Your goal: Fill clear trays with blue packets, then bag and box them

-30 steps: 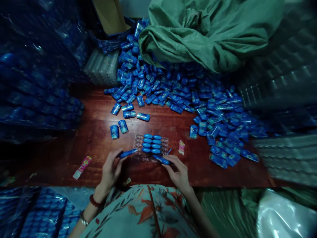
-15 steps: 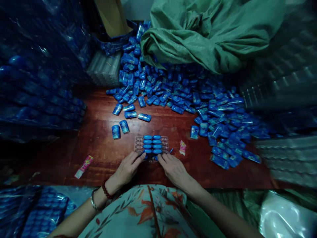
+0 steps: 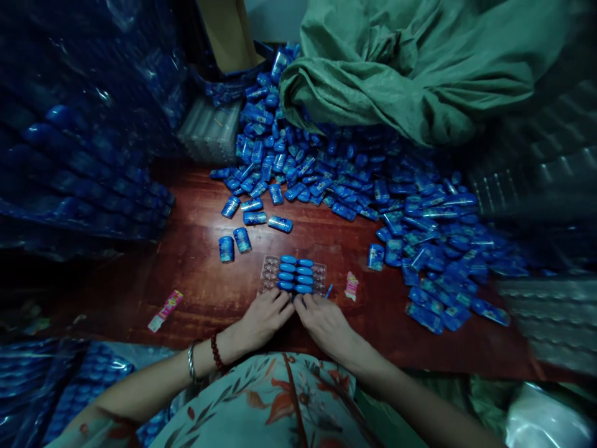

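Observation:
A clear plastic tray [image 3: 269, 274] lies on the red-brown wooden table [image 3: 200, 286] right in front of me. Two columns of small blue containers [image 3: 295, 274] fill its middle. My left hand [image 3: 263, 318] and my right hand [image 3: 326, 323] sit side by side at the tray's near end. The fingertips of both press down on blue containers in the nearest row, which the fingers mostly hide. Bracelets circle my left wrist.
A big heap of loose blue containers [image 3: 396, 211] spreads from a green sack [image 3: 410, 68] across the far and right table. Two containers [image 3: 234, 241] stand left of the tray. Pink wrappers [image 3: 165, 310] lie nearby. Stacked clear trays [image 3: 209, 127] and plastic-wrapped blue packs [image 3: 79, 155] crowd the sides.
A second ago each hand held a blue container above the tray's near corners. Both hands came down and together onto the nearest row, and the view shifted slightly.

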`<state>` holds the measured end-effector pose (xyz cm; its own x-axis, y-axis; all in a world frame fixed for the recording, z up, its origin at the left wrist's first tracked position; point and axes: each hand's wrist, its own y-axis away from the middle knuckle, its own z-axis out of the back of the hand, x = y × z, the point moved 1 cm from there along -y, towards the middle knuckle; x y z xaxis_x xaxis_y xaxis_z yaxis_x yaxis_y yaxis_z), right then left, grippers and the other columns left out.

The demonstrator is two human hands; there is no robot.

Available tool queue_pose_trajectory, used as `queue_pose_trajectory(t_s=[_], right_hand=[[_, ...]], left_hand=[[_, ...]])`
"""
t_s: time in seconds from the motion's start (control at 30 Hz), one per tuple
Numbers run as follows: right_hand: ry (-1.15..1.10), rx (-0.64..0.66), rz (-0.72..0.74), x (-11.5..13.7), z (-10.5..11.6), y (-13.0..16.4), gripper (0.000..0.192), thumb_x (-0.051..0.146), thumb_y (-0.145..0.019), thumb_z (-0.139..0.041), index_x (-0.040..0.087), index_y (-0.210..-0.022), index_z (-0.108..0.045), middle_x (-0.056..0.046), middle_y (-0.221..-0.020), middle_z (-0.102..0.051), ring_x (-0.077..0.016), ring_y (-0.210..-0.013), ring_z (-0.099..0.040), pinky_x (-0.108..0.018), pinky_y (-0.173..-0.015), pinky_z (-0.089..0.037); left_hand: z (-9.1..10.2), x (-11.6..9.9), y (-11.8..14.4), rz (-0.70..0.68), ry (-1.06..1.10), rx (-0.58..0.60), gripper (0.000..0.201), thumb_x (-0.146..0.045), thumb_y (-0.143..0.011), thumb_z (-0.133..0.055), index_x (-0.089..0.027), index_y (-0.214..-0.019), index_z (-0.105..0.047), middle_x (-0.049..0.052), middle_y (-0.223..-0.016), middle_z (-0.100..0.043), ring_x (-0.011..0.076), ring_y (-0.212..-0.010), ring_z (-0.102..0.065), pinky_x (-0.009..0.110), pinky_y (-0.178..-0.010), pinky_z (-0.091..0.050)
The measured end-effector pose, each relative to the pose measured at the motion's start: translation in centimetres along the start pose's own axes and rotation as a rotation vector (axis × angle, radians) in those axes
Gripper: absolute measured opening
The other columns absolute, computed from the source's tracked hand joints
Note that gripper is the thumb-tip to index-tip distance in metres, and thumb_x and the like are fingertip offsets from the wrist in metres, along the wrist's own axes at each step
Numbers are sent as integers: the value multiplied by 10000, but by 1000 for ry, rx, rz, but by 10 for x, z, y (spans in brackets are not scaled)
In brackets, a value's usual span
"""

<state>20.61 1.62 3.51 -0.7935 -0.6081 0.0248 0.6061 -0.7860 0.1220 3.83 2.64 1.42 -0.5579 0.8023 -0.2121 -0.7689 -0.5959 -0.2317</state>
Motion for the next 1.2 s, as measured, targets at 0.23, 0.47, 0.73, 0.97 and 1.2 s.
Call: queue_pose_trajectory(t_s=[0.23,0.47,0.73,0.97,1.2], right_hand=[[54,-364,-26,-10,-21,12,249,203,-906,-505,142,-1131,-591,-18,-642,-579,-149,-576,-544,-276,-568,-380],[-327,-490,-27,-33,7,-24,246,211,-948,-417,182,-1086,-618,-26,-751,-643,-125,-690,-592,-230,-682,-440],[-245,130,200,-20,38,-203,384,228,-867,-551,177,-1240,-477,-141,-1230,-524,-251,-1053,-568,-355,-834,-467],[-226,257,255,-7,32,-223,499,254,-750,-702,156,-1179,-466,-145,-1185,-522,-268,-991,-590,-331,-762,-485],[-571,-115,203,-31,67,-103,208,153,-908,-455,181,-1100,-530,-92,-1141,-521,-168,-999,-562,-293,-845,-462]], left_hand=[[0,14,12,149,-73,-154,388,-126,-894,-394,-206,-1259,-497,126,-1123,-542,200,-898,-515,310,-716,-455],[10,112,42,871,97,-432,617,-369,-809,-613,-161,-1343,-383,148,-1170,-450,278,-1072,-490,417,-880,-452],[-3,158,44,1017,344,-179,658,-399,-688,-714,-181,-1252,-454,97,-1066,-519,259,-959,-577,386,-823,-479],[10,150,51,932,444,-225,441,-355,-686,-688,-183,-1051,-510,53,-958,-612,208,-843,-603,333,-757,-486],[18,65,69,949,620,-611,248,-369,-769,-638,-191,-926,-569,23,-860,-644,169,-803,-619,298,-746,-513]])
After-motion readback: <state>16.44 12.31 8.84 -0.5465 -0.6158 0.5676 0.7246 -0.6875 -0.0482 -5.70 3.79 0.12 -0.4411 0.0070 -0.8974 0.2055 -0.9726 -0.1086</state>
